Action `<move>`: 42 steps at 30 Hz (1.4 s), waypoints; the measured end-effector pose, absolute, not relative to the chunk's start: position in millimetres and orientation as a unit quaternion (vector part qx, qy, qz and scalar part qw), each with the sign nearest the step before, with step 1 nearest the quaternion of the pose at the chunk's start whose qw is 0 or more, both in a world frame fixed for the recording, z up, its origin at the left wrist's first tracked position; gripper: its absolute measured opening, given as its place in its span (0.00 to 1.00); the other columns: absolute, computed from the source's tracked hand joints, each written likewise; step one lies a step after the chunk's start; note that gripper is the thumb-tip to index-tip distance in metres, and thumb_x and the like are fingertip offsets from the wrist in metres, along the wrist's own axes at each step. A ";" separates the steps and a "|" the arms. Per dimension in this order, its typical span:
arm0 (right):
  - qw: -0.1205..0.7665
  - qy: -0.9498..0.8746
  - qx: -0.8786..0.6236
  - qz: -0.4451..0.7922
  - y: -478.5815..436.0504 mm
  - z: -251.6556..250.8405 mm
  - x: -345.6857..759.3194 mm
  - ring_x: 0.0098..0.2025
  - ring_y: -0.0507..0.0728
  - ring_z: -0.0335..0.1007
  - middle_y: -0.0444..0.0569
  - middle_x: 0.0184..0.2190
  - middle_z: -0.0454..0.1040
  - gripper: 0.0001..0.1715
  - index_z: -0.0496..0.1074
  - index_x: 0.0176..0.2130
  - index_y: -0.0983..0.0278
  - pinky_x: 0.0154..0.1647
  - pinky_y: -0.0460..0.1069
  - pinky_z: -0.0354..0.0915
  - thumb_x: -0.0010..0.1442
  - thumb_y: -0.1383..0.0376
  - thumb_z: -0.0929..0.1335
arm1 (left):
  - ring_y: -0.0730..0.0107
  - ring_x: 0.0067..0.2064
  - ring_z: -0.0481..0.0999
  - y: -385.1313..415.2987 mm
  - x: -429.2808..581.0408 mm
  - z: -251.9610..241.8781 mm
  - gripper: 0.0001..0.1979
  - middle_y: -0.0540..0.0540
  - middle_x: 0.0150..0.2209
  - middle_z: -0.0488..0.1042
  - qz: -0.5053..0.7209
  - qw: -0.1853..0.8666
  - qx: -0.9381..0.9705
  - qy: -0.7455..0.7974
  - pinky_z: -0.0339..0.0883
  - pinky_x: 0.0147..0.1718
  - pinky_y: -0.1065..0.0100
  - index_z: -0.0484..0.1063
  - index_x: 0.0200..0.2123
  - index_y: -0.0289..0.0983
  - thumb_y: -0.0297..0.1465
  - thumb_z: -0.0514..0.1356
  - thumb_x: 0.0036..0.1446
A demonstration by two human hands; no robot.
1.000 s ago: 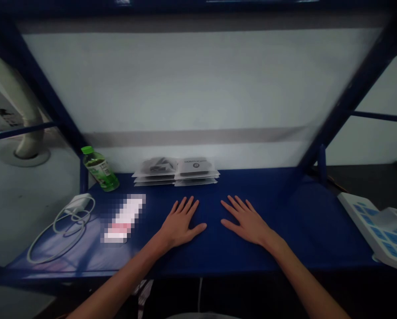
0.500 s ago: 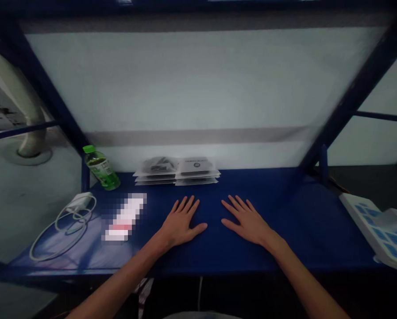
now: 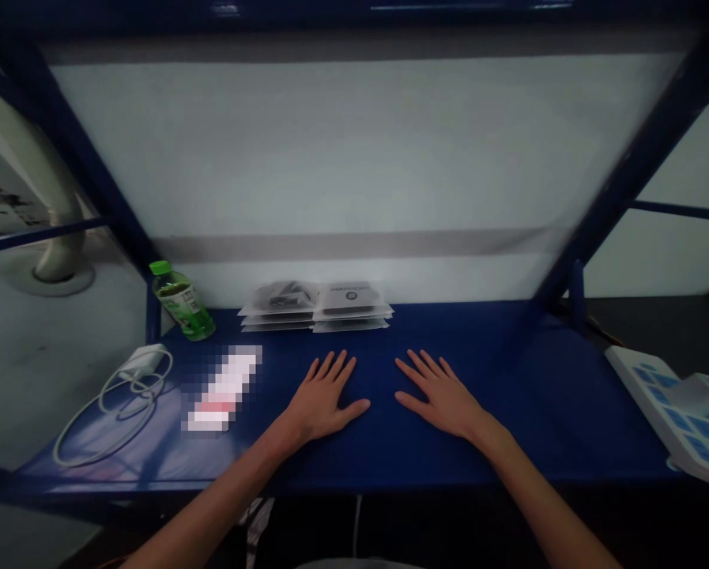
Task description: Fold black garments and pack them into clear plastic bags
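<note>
The left hand (image 3: 322,399) and right hand (image 3: 443,395) lie palm-down on the blue shelf (image 3: 508,411), fingers spread, holding nothing. Both are just in front of the stack of packets (image 3: 315,307), not touching it. Left of the stack stands a green bottle (image 3: 182,302). Nearer and also left lie a blurred flat item (image 3: 224,389) and a coiled white charger cable (image 3: 122,387). Far right lies a power strip (image 3: 668,411). The packets seem to hold dark parts.

Left hand (image 3: 322,399) and right hand (image 3: 443,395) lie flat (fingers spread) on the blue table (image 3: 537,411), near stacked packets (image 3: 315,306).
</note>
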State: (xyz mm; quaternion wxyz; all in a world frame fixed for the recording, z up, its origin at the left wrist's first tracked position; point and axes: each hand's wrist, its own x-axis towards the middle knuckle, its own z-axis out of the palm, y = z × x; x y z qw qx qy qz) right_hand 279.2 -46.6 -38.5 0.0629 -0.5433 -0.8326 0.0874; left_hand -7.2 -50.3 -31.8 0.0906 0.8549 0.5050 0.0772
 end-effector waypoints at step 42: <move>0.069 -0.831 -0.542 0.100 -47.1 -37.5 279.6 0.73 0.64 0.29 0.42 0.72 0.38 0.45 0.42 0.70 0.47 0.71 0.64 0.34 0.62 0.34 0.52 | 0.48 0.72 0.37 -49.2 -9.2 -33.3 0.42 0.47 0.72 0.37 0.082 0.091 0.859 0.497 0.35 0.67 0.48 0.39 0.72 0.47 0.61 0.43 0.62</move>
